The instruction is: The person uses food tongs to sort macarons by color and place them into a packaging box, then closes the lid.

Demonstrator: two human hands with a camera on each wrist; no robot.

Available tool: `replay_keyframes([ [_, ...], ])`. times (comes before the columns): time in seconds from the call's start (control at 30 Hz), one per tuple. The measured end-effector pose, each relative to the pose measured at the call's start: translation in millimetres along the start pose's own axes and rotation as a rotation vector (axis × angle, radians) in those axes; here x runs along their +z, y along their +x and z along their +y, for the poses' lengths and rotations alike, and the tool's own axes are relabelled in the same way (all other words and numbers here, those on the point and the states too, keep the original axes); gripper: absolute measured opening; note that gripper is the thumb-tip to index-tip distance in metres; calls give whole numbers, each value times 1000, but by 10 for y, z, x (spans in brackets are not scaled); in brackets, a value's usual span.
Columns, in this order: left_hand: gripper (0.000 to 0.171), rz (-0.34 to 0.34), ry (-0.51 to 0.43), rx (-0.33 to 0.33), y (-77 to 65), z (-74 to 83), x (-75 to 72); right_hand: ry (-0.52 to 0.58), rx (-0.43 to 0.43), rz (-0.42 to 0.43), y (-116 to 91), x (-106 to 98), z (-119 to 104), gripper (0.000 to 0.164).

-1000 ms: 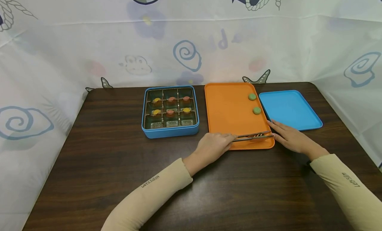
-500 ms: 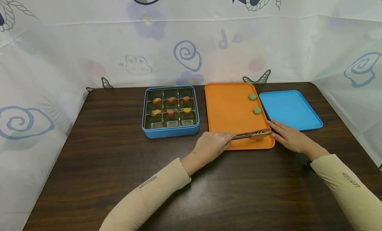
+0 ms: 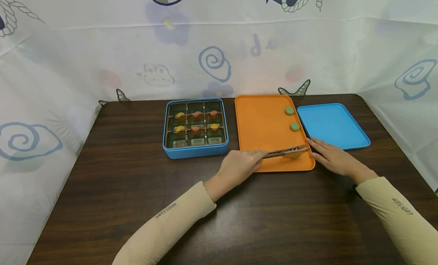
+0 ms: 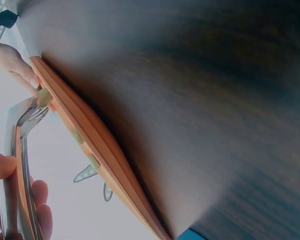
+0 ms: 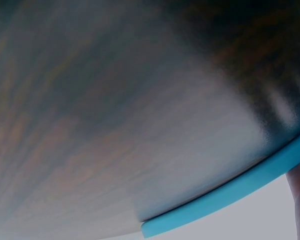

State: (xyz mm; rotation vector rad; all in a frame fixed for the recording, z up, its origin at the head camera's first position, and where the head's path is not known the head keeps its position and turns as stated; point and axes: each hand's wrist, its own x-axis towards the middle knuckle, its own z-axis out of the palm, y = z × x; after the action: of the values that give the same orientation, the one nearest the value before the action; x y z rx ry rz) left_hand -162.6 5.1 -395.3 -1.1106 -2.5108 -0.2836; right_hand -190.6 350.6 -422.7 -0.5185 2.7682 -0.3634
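Observation:
In the head view my left hand (image 3: 241,168) grips metal tongs (image 3: 285,152) over the front of the orange tray (image 3: 263,122). The left wrist view shows the thumb on one arm of the tongs and fingers on the other. Between the tong tips sits a small greenish piece (image 4: 44,98). Two flat green discs (image 3: 294,126) lie near the tray's right side. With fingers extended, my right hand (image 3: 332,158) rests at the tray's right edge, close to the blue tray (image 3: 333,126). In the right wrist view only a bit of that hand shows, past the blue tray's rim.
Left of the orange tray stands a blue box (image 3: 195,153) with a divided insert. Yellow and pinkish pieces sit in its compartments. A printed white cloth (image 3: 239,59) hangs behind the dark wooden table (image 3: 212,234).
My left hand and the tongs have shifted slightly left and up, the tips lifting away from the tray's front right corner. The right hand has stayed put.

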Motion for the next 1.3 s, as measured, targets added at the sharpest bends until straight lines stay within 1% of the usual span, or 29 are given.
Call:
replay_keyframes([
  [0.17, 22, 10, -15, -15, -19, -31, -13, -4, 5, -5, 12, -7, -1, 60],
  [0.27, 21, 34, -23, -22, -34, -53, -27, -6, 2, -3, 15, -7, 1, 60],
  [0.37, 20, 56, -42, -35, -47, -71, -61, -7, 0, -2, 13, -5, 2, 61],
  [0.47, 20, 63, -62, -50, -61, -91, -105, -8, 1, -1, 14, 4, 8, 61],
  [0.6, 21, 74, -73, -70, -102, -145, -185, -11, 9, -7, 22, 8, 8, 61],
  [0.83, 20, 153, -52, -109, -187, -307, -317, 1, 3, -6, 22, -2, 5, 61],
  [0.93, 22, 176, -50, -131, -226, -375, -384, 2, -4, -4, 19, -5, 5, 61],
  [1.17, 28, 204, -26, -190, -340, -497, -570, 11, -11, -5, 5, -2, 4, 62],
  [1.3, 29, 221, -10, -210, -418, -561, -657, 15, -18, -1, -1, 2, 0, 62],
])
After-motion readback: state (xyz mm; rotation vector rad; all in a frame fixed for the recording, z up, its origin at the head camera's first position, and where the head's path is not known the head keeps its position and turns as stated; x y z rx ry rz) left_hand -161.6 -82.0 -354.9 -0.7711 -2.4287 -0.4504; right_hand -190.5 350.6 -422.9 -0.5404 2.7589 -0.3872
